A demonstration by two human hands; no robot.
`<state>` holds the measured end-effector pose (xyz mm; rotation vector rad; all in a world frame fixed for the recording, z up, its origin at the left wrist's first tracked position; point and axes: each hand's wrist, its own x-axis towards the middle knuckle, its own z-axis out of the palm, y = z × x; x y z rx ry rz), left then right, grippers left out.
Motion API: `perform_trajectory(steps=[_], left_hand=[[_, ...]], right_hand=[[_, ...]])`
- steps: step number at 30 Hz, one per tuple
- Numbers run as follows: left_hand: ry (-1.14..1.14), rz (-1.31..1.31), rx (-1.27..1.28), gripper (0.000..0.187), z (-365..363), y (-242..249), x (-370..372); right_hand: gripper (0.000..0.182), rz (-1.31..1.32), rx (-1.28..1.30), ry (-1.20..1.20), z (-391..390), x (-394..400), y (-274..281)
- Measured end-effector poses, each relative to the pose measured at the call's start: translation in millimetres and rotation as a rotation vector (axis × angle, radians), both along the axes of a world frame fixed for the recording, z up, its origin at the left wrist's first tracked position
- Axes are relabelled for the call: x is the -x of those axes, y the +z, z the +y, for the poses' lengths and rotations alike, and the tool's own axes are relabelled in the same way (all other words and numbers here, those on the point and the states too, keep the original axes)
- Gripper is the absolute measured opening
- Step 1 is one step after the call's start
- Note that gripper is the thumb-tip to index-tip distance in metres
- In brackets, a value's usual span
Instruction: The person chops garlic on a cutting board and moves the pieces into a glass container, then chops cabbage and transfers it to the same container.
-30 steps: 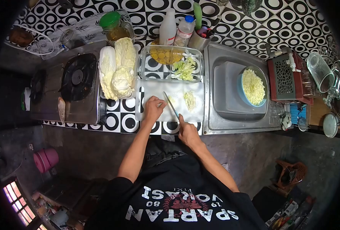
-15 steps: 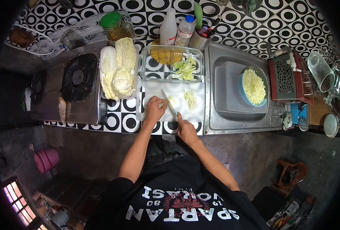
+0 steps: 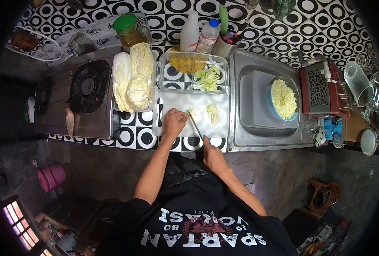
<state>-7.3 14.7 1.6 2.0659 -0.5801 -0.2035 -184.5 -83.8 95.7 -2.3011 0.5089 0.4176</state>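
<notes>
My right hand is closed round the handle of a knife, whose blade slants up and left over the white cutting board. On the board's left part, my left hand has its fingers curled together against a small pale piece, probably cabbage, mostly hidden under them. Just beyond the knife tip lie a few chopped cabbage bits. A larger pile of chopped cabbage sits to the right on the board.
Behind the board stands a glass dish with cabbage leaves in it. Whole napa cabbages lie at left beside the stove. In the sink, a blue bowl holds chopped cabbage. Bottles stand at the back.
My right hand has drawn the knife back toward me and slightly right. My left hand stays in nearly the same place, fingers still curled.
</notes>
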Motion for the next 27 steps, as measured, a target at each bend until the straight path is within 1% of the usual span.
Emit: perform_trajectory(steps=[3,5,9,11,12,14,15,17,18,20,21,23,27], left_hand=[[0.021,0.051,0.047,0.009,-0.3,-0.3,1.1],[0.009,0.033,0.01,0.009,-1.7,1.3,0.9],[0.019,-0.028,-0.029,0.008,-4.8,-0.5,0.3],[0.003,-0.046,-0.059,0.009,-3.8,-4.3,0.5],[0.004,-0.043,-0.06,0.009,-2.4,-5.0,0.6],[-0.043,0.001,-0.046,0.01,0.1,-5.3,-2.1],[-0.05,-0.001,-0.044,0.01,0.8,-4.9,-3.3],[-0.085,-0.03,-0.052,0.011,3.7,-3.7,-4.5],[-0.103,-0.033,-0.05,0.012,5.4,-2.7,-5.0],[-0.101,-0.047,-0.045,0.012,6.4,-1.3,-4.7],[-0.095,-0.055,-0.037,0.012,6.0,-0.7,-3.6],[-0.059,-0.033,-0.024,0.013,4.3,0.9,-1.3],[0.002,0.049,0.015,0.013,5.9,2.7,-3.0]], right_hand=[[0.071,0.038,0.021,0.004,-1.2,-5.7,11.6],[0.062,0.017,-0.014,-0.042,-3.7,-9.9,21.3],[0.062,-0.045,-0.02,-0.063,0.3,0.8,1.9],[0.075,-0.054,-0.051,-0.028,2.6,8.4,-12.3],[0.075,-0.051,-0.052,-0.027,3.9,10.0,-18.1],[0.079,-0.075,0.045,-0.002,7.0,11.5,-29.4],[0.079,-0.076,0.048,-0.009,7.0,10.2,-37.4],[0.082,-0.101,0.097,0.054,4.5,3.9,-53.7],[0.082,-0.104,0.097,0.05,2.7,-0.1,-58.4],[0.072,-0.26,0.075,0.008,0.6,-5.9,-66.6],[0.072,-0.261,0.075,0.009,0.6,-3.9,-67.2],[0.08,-0.191,0.034,0.006,-0.4,3.6,-66.0],[0.078,-0.153,0.029,-0.019,-0.7,9.5,-55.3]])
